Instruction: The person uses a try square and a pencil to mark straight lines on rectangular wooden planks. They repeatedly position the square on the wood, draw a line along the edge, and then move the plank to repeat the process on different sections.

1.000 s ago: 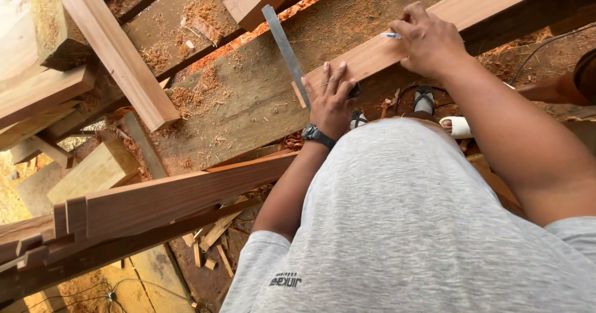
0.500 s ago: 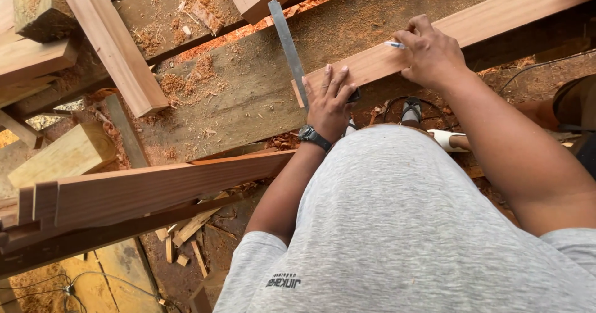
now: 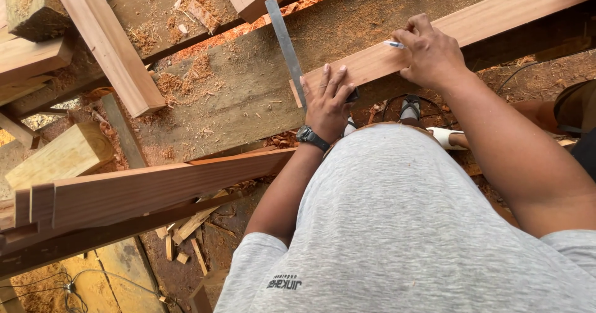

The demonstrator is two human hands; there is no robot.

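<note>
The left hand (image 3: pixel 328 99) lies flat, fingers spread, hiding the butt of the square (image 3: pixel 285 43) on the board (image 3: pixel 472 21). The right hand (image 3: pixel 429 52) pinches a half-hidden pen (image 3: pixel 393 44). Nothing has shifted since before.

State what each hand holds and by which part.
The right hand grips a pen by its barrel, tip on the wooden board. The left hand lies flat, pressing the metal square near its stock against the board's end.
</note>
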